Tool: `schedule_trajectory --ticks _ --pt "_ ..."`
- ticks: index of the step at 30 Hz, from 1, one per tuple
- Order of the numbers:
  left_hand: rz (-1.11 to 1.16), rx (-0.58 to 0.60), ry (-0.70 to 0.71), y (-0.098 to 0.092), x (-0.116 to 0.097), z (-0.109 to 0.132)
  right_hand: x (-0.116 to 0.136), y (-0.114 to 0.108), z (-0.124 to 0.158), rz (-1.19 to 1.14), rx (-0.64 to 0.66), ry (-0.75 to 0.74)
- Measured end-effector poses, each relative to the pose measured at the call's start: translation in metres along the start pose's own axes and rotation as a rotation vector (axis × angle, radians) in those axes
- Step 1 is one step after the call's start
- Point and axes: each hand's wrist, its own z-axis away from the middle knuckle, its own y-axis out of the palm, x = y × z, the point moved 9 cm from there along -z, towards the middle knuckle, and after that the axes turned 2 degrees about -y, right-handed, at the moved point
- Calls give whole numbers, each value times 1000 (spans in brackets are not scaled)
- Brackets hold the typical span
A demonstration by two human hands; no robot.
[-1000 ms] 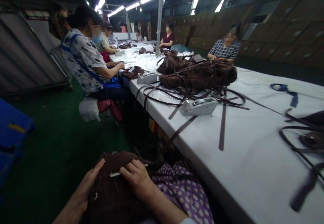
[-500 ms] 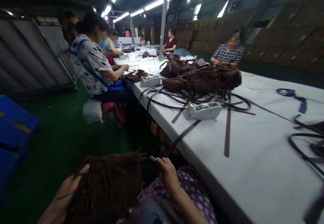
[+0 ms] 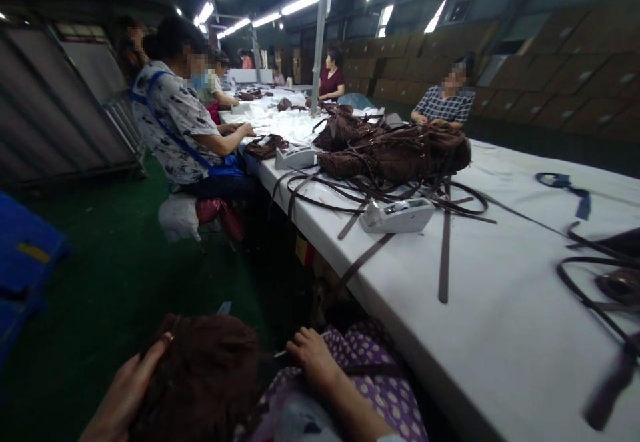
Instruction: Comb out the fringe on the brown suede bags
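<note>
A dark brown fabric bag (image 3: 205,375) lies over my lap at the bottom of the view. My left hand (image 3: 131,383) grips its left side, with the thumb on top and the other fingers partly hidden. Just right of the bag, my right hand (image 3: 316,361) is closed round a thin light tool (image 3: 280,354), whose tip points left toward the bag. Beneath that hand is purple dotted cloth (image 3: 393,395) on my lap, with a dark strap across it.
A white table (image 3: 500,335) runs along my right, bearing brown bags (image 3: 395,152), long straps (image 3: 444,262) and tape dispensers (image 3: 397,217). Several people sit around it; the nearest (image 3: 175,122) is at the left edge. Blue crates (image 3: 30,255) stand far left.
My right hand has moved slightly down and left, its tool now lower. The bag's fringe no longer fans out on top, and the bag sits a little further left.
</note>
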Motion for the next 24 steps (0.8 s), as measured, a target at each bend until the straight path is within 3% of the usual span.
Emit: schedule_trajectory --ticks 3,5,7,9,12,14,16,18,21,24 --pt "-12 -109 -60 -21 -9 1 -39 -18 18 -12 -85 183" --pt "-90 -139 36 -22 -19 0 -39 -46 14 -100 -258 299" --pt "-187 -98 203 -6 -26 -1 -11 -76 -1 -215 -433 304" --pt "-265 -20 322 21 -23 0 43 -100 -24 -255 -493 128" --pt "-190 63 252 53 -5 5 129 -106 -47 -128 -398 -252" --pt "-18 138 100 65 8 9 146 -92 -50 -50 -320 -320" --pt "146 221 -52 72 16 13 128 -73 -48 -22 -263 -266" --pt "229 250 -121 68 15 13 89 -48 -40 23 -156 -155" --pt "231 177 -118 46 5 8 16 -18 -14 100 -3 67" --pt "243 120 -16 29 -14 9 -41 -13 13 111 -1 252"
